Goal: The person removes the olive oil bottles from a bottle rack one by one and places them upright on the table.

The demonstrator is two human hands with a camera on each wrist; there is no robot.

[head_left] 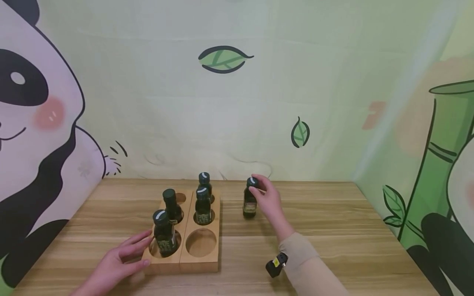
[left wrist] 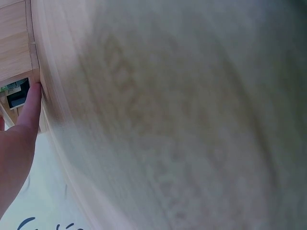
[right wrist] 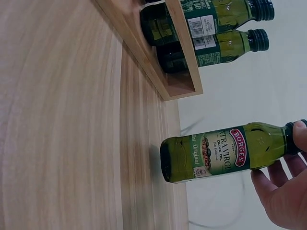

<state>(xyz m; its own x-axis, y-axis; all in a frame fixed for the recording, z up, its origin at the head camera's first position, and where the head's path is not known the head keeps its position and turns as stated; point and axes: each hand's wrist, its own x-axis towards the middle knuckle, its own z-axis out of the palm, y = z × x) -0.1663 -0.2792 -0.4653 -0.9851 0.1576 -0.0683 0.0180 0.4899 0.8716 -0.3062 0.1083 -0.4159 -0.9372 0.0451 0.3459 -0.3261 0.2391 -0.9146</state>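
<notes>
My right hand (head_left: 268,199) pinches the cap and neck of a green olive oil bottle (right wrist: 211,151). This bottle is upright, to the right of the wooden bottle rack (head_left: 200,267); whether its base touches the table I cannot tell. In the rack's round holes stand several dark bottles, among them a front-left one (head_left: 164,236), a slimmer one (head_left: 171,203) behind it, and a right-row one (head_left: 203,205). The front-right hole (head_left: 201,243) holds no bottle. With extended fingers, my left hand (head_left: 120,259) touches the rack's left side near its front corner.
A wood-grain table (head_left: 333,230) lies under everything. Behind it hangs a pale green backdrop (head_left: 166,123) printed with pandas, leaves and bamboo. A small black device (head_left: 275,265) is at my right sleeve.
</notes>
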